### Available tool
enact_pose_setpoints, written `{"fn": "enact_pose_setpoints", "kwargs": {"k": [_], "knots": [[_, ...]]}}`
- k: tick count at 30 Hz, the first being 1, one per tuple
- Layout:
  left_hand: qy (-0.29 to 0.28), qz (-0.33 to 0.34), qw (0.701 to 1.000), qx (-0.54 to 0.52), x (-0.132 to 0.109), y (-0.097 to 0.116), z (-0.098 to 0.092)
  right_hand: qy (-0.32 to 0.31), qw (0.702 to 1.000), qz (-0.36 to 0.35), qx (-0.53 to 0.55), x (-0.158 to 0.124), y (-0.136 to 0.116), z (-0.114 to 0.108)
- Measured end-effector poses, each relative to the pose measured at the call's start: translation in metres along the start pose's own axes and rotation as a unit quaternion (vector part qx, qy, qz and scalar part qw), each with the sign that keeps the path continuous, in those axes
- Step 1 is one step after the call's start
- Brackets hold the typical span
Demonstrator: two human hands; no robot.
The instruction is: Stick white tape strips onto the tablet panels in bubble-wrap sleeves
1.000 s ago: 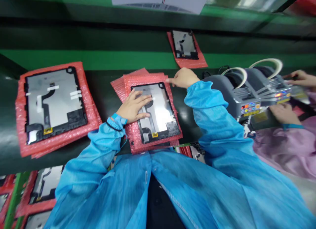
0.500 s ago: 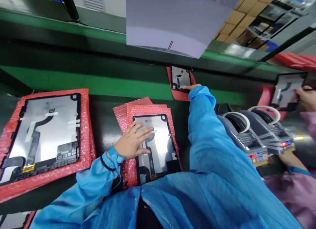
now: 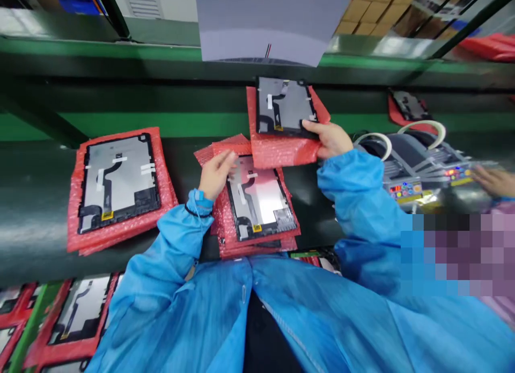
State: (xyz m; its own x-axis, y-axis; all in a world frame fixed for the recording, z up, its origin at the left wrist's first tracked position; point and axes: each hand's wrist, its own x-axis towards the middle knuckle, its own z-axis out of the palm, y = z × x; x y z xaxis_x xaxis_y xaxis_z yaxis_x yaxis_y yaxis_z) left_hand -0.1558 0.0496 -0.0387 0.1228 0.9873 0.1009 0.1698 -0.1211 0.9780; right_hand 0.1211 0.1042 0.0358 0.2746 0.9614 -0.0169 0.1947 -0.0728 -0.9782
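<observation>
Pinching the panel (image 3: 287,107) and red wrap (image 3: 277,152) at twelve o'clock, your right hand (image 3: 333,139) looks done lifting, though neither sits flat on the central stack (image 3: 261,198); your left hand (image 3: 217,174), loosely spread, appears empty at the stack's ten o'clock.

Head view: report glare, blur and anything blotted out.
Head view: glare whitens part of the middle panel; head view: the upper panel, held by the right hand, looks duller grey, with no such bright patch; head view: the co-worker's hand at the right edge looks smeared; head view: a pixelated block hides detail below it.
</observation>
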Motion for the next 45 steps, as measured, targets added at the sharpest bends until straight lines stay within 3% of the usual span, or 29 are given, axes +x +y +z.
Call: {"fn": "enact_pose_setpoints", "kwargs": {"k": [2,4,7,10,14,16,18,20,22,24,27,29,31,34,38,42,45], "knots": [[-0.012,-0.069,0.994,-0.078,0.004,0.007,0.005,-0.028,0.995,0.054,0.078,-0.064,0.009,-0.001],[0.012,-0.088,0.992,-0.095,0.005,0.008,0.007,-0.054,0.987,0.101,0.116,-0.118,0.018,0.0],[0.069,-0.082,0.993,-0.039,-0.003,0.003,0.004,-0.098,0.977,0.136,0.133,-0.161,0.029,0.003],[0.076,-0.091,0.992,0.034,-0.016,-0.004,0.0,-0.117,0.989,0.093,-0.001,-0.167,0.037,-0.003],[0.069,-0.093,0.983,0.143,-0.026,-0.004,-0.001,-0.039,0.967,0.019,-0.251,-0.161,0.051,-0.037],[0.074,-0.081,0.976,0.189,-0.026,0.001,-0.002,0.016,0.972,0.037,-0.23,-0.165,0.064,-0.063],[0.084,-0.074,0.97,0.217,-0.023,0.006,-0.003,0.12,0.981,0.07,-0.138,-0.172,0.08,-0.092],[0.084,-0.063,0.965,0.241,-0.019,0.01,-0.004,0.258,0.96,0.104,-0.031,-0.177,0.094,-0.12],[0.067,-0.045,0.955,0.284,-0.016,0.013,-0.006,0.35,0.926,0.135,0.043,-0.176,0.104,-0.145],[0.045,-0.039,0.936,0.346,-0.017,0.015,-0.008,0.367,0.913,0.158,0.084,-0.17,0.109,-0.162],[0.051,-0.023,0.902,0.427,-0.02,0.015,-0.013,0.353,0.922,0.139,0.07,-0.161,0.109,-0.171],[0.061,0.062,0.892,0.444,-0.02,0.014,-0.017,0.374,0.923,0.092,0.024,-0.162,0.102,-0.165],[0.035,0.19,0.883,0.429,-0.017,0.013,-0.019,0.38,0.924,0.039,-0.015,-0.169,0.089,-0.149],[-0.088,0.302,0.871,0.378,-0.005,0.009,-0.016,0.293,0.955,-0.004,-0.035,-0.177,0.06,-0.114],[-0.217,0.314,0.864,0.33,0.015,-0.005,-0.009,0.097,0.994,-0.01,-0.053,-0.161,0.03,-0.058],[-0.244,0.306,0.863,0.32,0.025,-0.017,-0.003,-0.048,0.994,-0.005,-0.101,-0.12,0.025,-0.009],[-0.253,0.315,0.854,0.329,0.027,-0.021,-0.002,-0.116,0.982,0.011,-0.148,-0.094,0.026,0.02]]}}
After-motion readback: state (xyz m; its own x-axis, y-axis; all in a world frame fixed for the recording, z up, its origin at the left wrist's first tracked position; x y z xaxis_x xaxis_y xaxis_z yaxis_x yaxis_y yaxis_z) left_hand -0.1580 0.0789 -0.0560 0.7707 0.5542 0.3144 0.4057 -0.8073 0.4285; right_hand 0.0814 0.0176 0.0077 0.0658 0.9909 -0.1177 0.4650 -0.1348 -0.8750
